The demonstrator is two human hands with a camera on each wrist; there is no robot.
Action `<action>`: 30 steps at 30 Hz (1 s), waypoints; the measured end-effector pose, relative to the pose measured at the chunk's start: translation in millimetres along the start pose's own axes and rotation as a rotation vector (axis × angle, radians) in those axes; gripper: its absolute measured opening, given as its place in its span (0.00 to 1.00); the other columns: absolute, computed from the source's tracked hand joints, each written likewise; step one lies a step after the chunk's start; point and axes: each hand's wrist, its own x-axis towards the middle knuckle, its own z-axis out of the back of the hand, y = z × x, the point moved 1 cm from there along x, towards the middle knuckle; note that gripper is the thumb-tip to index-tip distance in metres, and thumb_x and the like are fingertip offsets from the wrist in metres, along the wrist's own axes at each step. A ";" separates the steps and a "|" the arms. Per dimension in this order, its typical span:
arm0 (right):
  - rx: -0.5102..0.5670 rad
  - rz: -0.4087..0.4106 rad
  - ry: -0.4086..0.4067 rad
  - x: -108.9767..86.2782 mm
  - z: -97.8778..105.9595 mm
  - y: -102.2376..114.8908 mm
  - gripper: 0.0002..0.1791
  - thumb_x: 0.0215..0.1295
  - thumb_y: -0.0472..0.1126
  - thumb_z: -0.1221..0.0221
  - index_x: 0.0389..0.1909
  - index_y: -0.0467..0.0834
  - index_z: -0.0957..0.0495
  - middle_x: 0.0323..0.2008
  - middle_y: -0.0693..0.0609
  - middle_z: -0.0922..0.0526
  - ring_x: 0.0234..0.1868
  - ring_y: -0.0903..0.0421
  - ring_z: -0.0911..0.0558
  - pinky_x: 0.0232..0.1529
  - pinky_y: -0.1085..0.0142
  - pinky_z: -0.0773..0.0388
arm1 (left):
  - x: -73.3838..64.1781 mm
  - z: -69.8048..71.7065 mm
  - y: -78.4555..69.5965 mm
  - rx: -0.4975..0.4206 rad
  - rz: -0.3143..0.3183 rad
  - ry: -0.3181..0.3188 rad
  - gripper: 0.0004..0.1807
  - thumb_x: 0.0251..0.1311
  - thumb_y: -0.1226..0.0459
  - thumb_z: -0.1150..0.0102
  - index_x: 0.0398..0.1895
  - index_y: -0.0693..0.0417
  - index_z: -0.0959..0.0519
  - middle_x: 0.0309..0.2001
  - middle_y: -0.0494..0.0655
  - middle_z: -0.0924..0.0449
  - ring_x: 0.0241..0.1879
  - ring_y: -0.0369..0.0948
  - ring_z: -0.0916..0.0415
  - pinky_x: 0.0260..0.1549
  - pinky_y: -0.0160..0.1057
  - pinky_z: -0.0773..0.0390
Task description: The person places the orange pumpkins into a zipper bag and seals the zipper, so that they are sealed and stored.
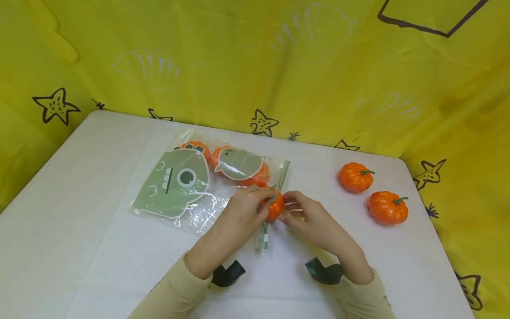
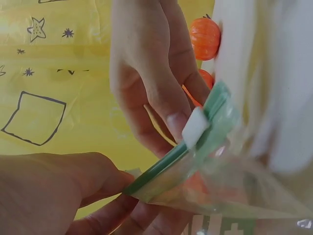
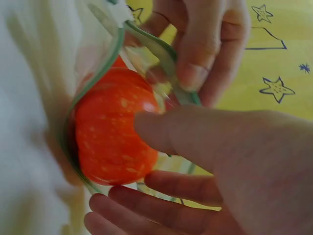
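Observation:
A clear zip bag [image 1: 231, 204] with green cartoon prints lies on the table, several orange toy pumpkins inside. Another toy pumpkin [image 3: 115, 129] sits in the bag's mouth, between the green zip edges. The left hand [image 1: 245, 208] pinches one green edge [image 2: 161, 169] of the opening between thumb and fingers. At the pumpkin's outer side is the right hand [image 1: 312, 217], its thumb [image 3: 156, 129] touching the pumpkin and its fairly straight fingers [image 3: 161, 208] beside the lower rim. A white zip slider [image 2: 195, 127] shows on the edge.
Two more toy pumpkins, one farther back [image 1: 355, 177] and one nearer [image 1: 387, 208], stand on the white table [image 1: 79, 221] at right. A yellow patterned curtain [image 1: 223, 53] hangs behind the table. Black wrist mounts [image 1: 229, 274] show under both forearms.

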 end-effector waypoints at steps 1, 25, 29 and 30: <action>0.000 0.007 0.006 1.0 -1.6 1.1 0.21 0.67 0.38 0.39 0.59 0.38 0.29 0.56 0.42 0.20 0.55 0.44 0.18 0.56 0.51 0.20 | 0.0 -0.1 0.2 -0.007 0.000 -0.001 0.15 0.61 0.71 0.39 0.51 0.58 0.16 0.46 0.50 0.15 0.42 0.42 0.20 0.45 0.36 0.17; 0.064 0.043 0.173 -4.4 12.4 -8.0 0.17 0.73 0.38 0.46 0.59 0.41 0.24 0.57 0.46 0.18 0.57 0.50 0.19 0.57 0.65 0.21 | -3.0 0.7 -3.7 0.013 0.020 0.027 0.12 0.59 0.70 0.36 0.47 0.56 0.16 0.40 0.45 0.16 0.39 0.40 0.23 0.42 0.34 0.18; 0.099 0.086 0.246 -2.3 7.9 -9.0 0.17 0.73 0.38 0.47 0.60 0.42 0.24 0.57 0.45 0.19 0.57 0.47 0.19 0.57 0.69 0.23 | -3.8 -0.8 -3.4 0.007 0.019 0.038 0.12 0.59 0.72 0.39 0.45 0.57 0.15 0.41 0.46 0.15 0.38 0.39 0.22 0.41 0.34 0.17; 0.111 0.101 0.256 -1.3 5.8 -9.1 0.17 0.73 0.37 0.47 0.61 0.42 0.25 0.58 0.46 0.19 0.57 0.47 0.19 0.57 0.70 0.23 | -3.7 -1.5 -3.2 0.005 0.012 0.030 0.12 0.59 0.73 0.39 0.45 0.57 0.15 0.40 0.46 0.15 0.38 0.39 0.21 0.40 0.33 0.17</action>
